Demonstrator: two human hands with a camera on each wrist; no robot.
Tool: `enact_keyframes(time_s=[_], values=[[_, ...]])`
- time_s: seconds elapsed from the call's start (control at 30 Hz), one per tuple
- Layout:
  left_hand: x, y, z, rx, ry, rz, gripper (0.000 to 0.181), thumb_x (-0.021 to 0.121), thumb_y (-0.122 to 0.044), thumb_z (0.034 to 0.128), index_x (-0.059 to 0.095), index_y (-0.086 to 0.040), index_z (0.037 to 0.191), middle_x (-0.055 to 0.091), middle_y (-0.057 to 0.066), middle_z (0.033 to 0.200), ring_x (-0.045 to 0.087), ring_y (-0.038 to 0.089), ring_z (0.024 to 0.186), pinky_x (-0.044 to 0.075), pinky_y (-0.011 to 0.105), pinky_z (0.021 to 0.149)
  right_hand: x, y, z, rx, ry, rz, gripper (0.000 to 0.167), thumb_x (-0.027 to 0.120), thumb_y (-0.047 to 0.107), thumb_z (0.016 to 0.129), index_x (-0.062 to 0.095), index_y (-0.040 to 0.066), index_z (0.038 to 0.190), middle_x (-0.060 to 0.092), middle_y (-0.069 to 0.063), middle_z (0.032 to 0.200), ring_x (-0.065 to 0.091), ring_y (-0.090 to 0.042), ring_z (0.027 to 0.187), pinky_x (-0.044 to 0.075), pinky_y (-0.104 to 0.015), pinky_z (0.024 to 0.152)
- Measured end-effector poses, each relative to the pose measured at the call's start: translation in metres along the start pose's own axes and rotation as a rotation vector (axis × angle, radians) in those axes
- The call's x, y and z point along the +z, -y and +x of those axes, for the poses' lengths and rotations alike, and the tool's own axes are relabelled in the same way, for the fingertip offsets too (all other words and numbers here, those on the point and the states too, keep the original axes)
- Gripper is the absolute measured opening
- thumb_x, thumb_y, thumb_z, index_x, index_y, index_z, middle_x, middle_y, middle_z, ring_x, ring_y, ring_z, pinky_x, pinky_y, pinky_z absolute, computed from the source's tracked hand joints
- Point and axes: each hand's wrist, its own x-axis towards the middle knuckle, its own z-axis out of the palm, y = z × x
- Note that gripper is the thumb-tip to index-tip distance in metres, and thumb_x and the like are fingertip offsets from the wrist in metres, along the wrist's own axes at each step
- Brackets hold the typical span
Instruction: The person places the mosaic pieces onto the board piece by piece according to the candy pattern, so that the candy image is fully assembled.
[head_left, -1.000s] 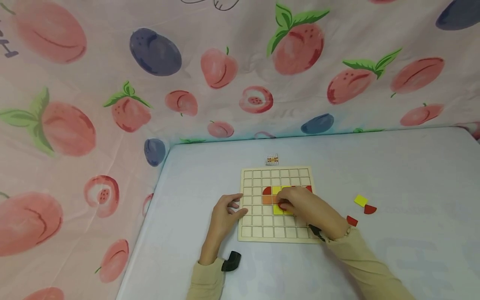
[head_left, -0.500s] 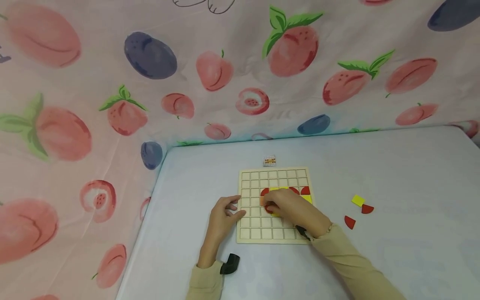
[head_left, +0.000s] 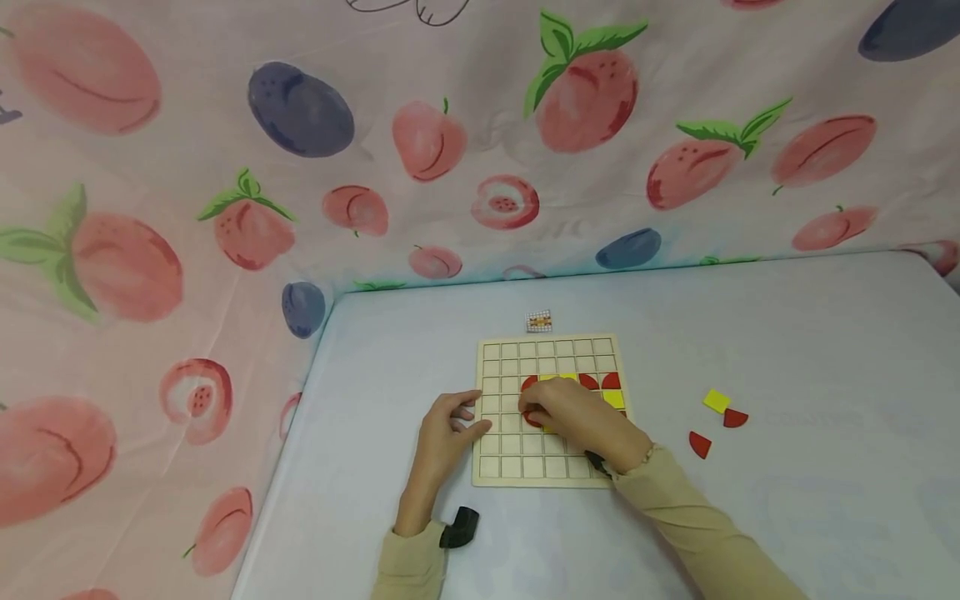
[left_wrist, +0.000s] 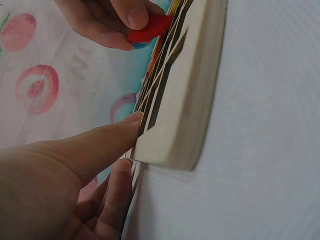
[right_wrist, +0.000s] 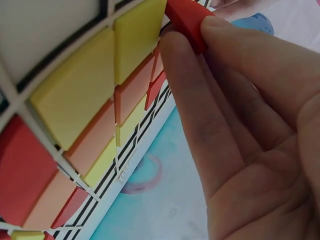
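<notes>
A pale wooden grid board (head_left: pixel 501 446) lies on the table with red, yellow and orange tiles in its middle rows. My right hand (head_left: pixel 573 412) pinches a red quarter-round tile (right_wrist: pixel 187 22) between thumb and fingers, over the board's left-middle cells. In the right wrist view the tile is tilted beside a yellow square tile (right_wrist: pixel 137 40); whether it touches its cell cannot be told. My left hand (head_left: pixel 442 437) rests thumb and finger against the board's left edge, fingers fairly straight. Part of the tile pattern is hidden under my right hand.
Right of the board lie a loose yellow square tile (head_left: pixel 717 401) and two red quarter-round tiles, one (head_left: pixel 735 417) touching it and another (head_left: pixel 700 444) nearer me. Behind the board sits a small pattern card (head_left: pixel 539 322). A fruit-print cloth (head_left: pixel 360 125) hangs at the back and left.
My right hand has moved left across the board with the red tile, uncovering tiles on the right. My left hand stays at the edge. The head view has shifted slightly.
</notes>
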Motion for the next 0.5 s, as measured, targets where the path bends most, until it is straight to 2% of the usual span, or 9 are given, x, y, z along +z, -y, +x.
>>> enact_keyframes(time_s=[0.13,0.5], values=[[-0.0010,-0.0012,0.0000,-0.033,0.012,-0.007,0.045,0.081,-0.011,0.0820,0.068,-0.010,0.125,0.061,0.007,0.103,0.057,0.016,0.089,0.050,0.020,0.071,0.0006,0.0009,0.0020,0.011,0.017,0.004,0.009,0.073,0.008,0.089,0.074,0.010,0.098,0.070,0.002,0.090,0.059,-0.011,0.077,0.054,-0.029,0.075],[-0.0011,-0.0004,0.0011,-0.027,0.018,-0.018,0.046,0.082,-0.012,0.0819,0.067,-0.009,0.125,0.061,0.007,0.103,0.057,0.016,0.090,0.050,0.020,0.071,0.0049,0.0003,0.0050,0.031,0.026,-0.040,0.006,0.077,0.012,0.087,0.073,0.012,0.091,0.066,0.005,0.083,0.055,-0.011,0.073,0.052,-0.028,0.072]])
